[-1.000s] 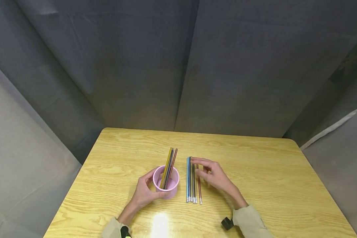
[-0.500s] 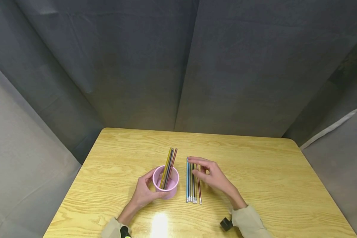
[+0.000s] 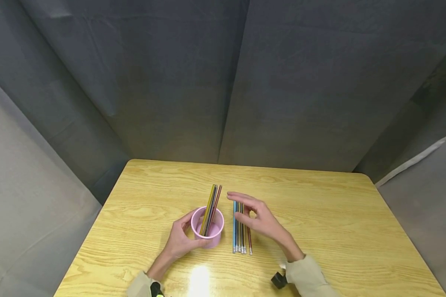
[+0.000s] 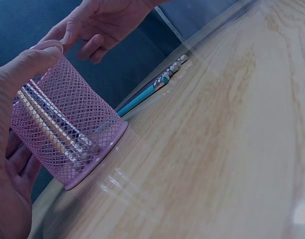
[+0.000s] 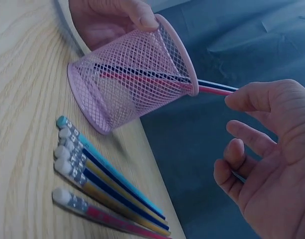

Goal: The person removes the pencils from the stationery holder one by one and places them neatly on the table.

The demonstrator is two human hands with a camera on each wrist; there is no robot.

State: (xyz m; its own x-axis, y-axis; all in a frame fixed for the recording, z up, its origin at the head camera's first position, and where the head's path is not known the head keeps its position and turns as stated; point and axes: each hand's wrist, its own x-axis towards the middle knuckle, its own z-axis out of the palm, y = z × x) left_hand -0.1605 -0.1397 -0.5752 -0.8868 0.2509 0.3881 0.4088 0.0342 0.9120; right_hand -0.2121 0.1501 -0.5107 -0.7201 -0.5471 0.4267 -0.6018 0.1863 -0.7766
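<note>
— "Left hand [image 3: 181, 237]?"
— "On my monitor, it grips the pink mesh pencil cup [image 5: 127, 57], slanted pencils [image 3: 209, 211] inside."
— "Right hand [image 3: 263, 218]?"
— "Fingers extended, thumb apart, above eraser-tipped pencils [image 3: 239, 235] lying beside the cup."

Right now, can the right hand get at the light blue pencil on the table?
Likely yes: the right hand holds nothing and hovers near the light blue pencil, nothing lies on top of it, and the pink cup leaves a gap beside it.

Leaning pencils [image 3: 211, 209] cross the mouth of the cup [image 3: 216, 229], leaving room at right.
</note>
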